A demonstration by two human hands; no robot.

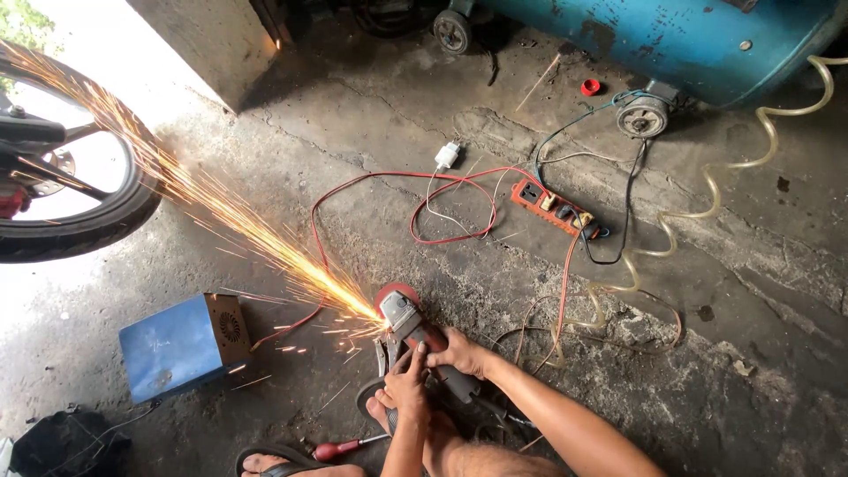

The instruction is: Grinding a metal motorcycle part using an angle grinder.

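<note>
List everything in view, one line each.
angle grinder: one, red and grey, centre, throwing sparks
sparks: one stream, orange, running to upper left
metal box: one, blue, left of grinder
power strip: one, orange, centre right
tank: one, blue, top right
coiled hose: one, clear, right
wheel: one, black, left edge
screwdriver: one, red handle, bottom
left hand: on grinder
right hand: on grinder

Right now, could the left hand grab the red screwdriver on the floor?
Probably yes: the red screwdriver lies just below the left hand with nothing between, but that hand is pressed on the angle grinder.
</note>
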